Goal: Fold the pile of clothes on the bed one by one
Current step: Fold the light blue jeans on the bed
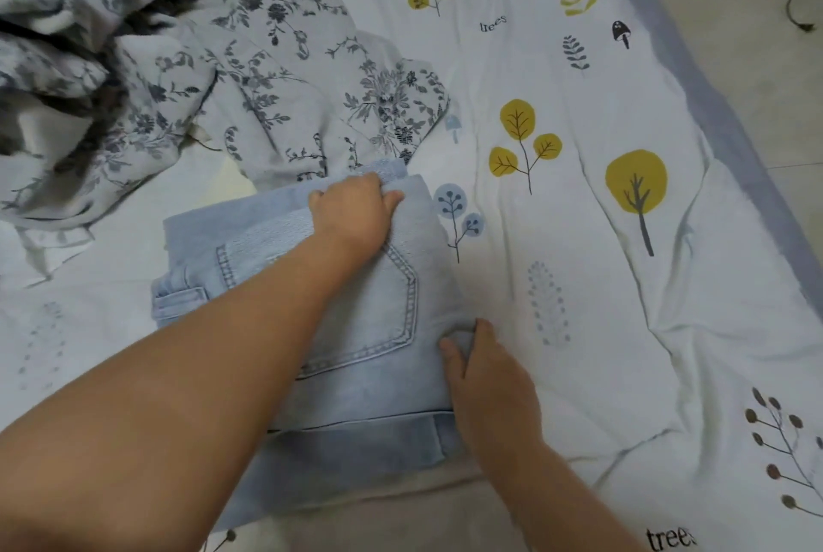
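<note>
A pair of light blue jeans [369, 378] lies folded into a thick block in the middle of the bed, back pocket up. My left hand [354, 213] reaches across it and grips the far folded edge, fingers curled over the denim. My right hand [485, 373] holds the right side of the block, thumb on top and fingers tucked under the edge. A crumpled white garment with a dark floral print [276, 75] lies just beyond the jeans, at the upper left.
The bed sheet [579, 284] is white with printed trees and leaves and a blue-grey border [712, 115] on the right. Past that edge is pale floor with dark cables [797, 12] and a cardboard box at the top right.
</note>
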The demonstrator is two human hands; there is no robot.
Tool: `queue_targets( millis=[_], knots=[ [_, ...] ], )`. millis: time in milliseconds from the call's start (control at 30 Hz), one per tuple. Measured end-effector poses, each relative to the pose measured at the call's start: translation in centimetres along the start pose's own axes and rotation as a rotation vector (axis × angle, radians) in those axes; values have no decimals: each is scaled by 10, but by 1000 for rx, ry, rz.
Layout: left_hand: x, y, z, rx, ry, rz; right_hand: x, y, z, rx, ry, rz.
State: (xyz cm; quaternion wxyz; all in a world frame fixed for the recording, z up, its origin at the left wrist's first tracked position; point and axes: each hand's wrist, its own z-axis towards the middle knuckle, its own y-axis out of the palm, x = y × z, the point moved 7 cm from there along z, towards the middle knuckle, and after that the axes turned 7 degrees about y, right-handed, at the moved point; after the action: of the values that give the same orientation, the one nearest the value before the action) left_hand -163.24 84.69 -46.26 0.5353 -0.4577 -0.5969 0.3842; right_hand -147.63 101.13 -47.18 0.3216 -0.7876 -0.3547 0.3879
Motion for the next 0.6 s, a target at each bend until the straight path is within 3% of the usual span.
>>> queue_targets(
  millis=[133, 267, 400, 467, 533, 600],
  knots=[
    [-5, -1, 11, 181, 37, 48, -2, -8, -4, 31, -65, -12],
    [-3, 14, 6, 122, 44, 72, 9, 2, 4, -35, -8, -87],
    [5, -10, -25, 176, 75, 78, -5, -12, -1, 286, -137, -205],
    [-3, -23, -60, 247, 126, 143, -25, -10, -7, 348, -230, -190],
    [-29, -10, -98, 167, 137, 240, -43, 4, -7, 296, -317, -235],
    [-68, 17, -123, -15, 51, 274, -51, 28, -3, 194, -388, -351]
  ],
)
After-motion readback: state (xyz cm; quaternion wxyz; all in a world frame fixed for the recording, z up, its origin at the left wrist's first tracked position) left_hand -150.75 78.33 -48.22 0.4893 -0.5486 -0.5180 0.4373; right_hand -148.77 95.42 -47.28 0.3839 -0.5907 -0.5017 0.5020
